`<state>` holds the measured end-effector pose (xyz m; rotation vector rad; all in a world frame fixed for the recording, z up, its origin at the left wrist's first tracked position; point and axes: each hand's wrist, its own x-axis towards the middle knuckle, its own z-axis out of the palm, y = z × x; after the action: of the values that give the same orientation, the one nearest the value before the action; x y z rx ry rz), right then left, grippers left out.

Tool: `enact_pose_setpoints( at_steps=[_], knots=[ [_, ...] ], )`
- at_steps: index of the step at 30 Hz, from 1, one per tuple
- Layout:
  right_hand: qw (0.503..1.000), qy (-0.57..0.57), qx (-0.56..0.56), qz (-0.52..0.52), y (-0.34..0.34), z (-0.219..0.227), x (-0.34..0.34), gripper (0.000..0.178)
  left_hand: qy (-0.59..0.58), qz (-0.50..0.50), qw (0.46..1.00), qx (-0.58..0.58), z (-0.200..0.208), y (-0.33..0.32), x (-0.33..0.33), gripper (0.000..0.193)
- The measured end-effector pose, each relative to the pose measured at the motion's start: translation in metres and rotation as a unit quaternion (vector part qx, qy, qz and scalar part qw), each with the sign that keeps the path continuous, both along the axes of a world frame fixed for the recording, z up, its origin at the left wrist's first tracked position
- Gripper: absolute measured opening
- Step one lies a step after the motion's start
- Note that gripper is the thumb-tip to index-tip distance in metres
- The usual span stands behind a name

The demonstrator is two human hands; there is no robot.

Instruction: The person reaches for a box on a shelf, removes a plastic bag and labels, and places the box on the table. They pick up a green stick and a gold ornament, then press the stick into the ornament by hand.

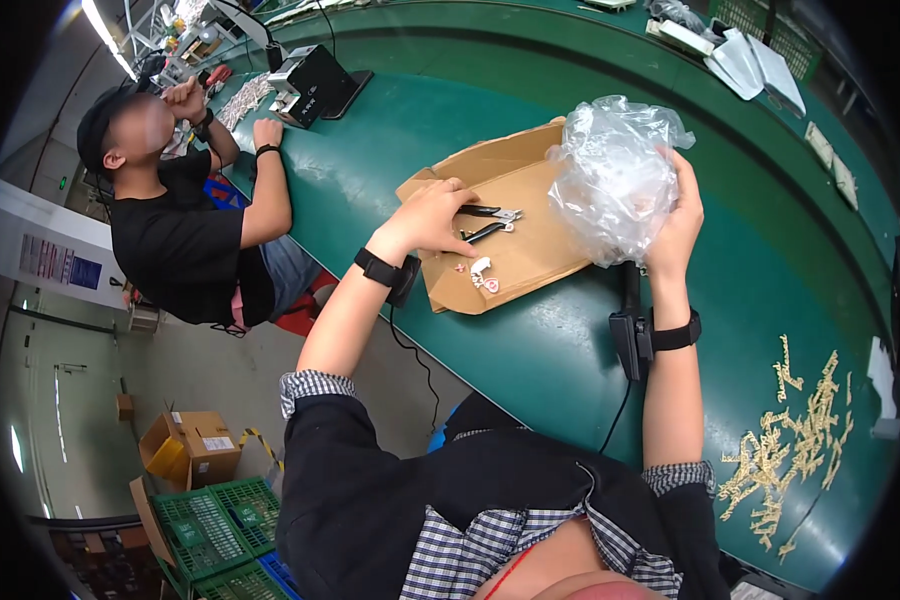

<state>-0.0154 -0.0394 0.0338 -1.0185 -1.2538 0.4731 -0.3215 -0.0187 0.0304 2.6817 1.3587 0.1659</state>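
Note:
My left hand [432,218] is closed around the black handles of a pair of cutting pliers [485,211], whose spread handles and metal jaws point right. The pliers are over the bottom of a shallow cardboard tray [538,205] on the bench. Near my left thumb, small white and pink pieces [484,275] lie in the tray. My right hand [678,225] grips a crumpled clear plastic bag [615,180] by its right side, above the tray's right end. The bag hides part of that end. What the bag holds, if anything, I cannot make out.
Several gold-coloured, script-shaped pieces [790,450] lie in a pile on the green bench [530,350] at the right. A person in black [175,220] sits at far left beside a black box-shaped device [315,85]. Green crates [215,525] and a cardboard box [195,445] stand on the floor.

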Motion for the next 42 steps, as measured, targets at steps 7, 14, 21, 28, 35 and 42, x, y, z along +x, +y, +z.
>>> enact_pose_setpoints(
  at_steps=[7,14,21,28,35,42],
  knots=[
    [0.999,-0.008,-0.007,0.035,0.001,0.002,-0.002,0.05,-0.155,0.057,0.985,-0.059,-0.005,0.005,0.007,0.063],
    [1.0,-0.025,-0.01,0.011,-0.003,-0.006,0.003,0.05,-0.456,0.156,0.871,-0.091,-0.003,-0.009,-0.007,0.047],
    [1.0,-0.001,-0.005,0.025,0.0,0.001,0.0,0.051,-0.572,0.214,0.792,-0.013,0.029,-0.021,-0.05,0.038],
    [0.98,-0.191,0.037,0.035,-0.002,0.004,-0.009,0.051,-0.51,0.31,0.802,-0.036,0.009,-0.053,-0.06,0.043],
    [0.933,-0.332,-0.074,0.122,-0.022,-0.011,-0.016,0.054,-0.591,0.382,0.676,-0.218,-0.03,-0.073,-0.044,0.024],
    [0.911,-0.399,-0.085,0.056,-0.018,-0.028,-0.027,0.047,-0.636,0.377,0.579,-0.344,0.0,-0.11,-0.018,0.029]
  ],
)
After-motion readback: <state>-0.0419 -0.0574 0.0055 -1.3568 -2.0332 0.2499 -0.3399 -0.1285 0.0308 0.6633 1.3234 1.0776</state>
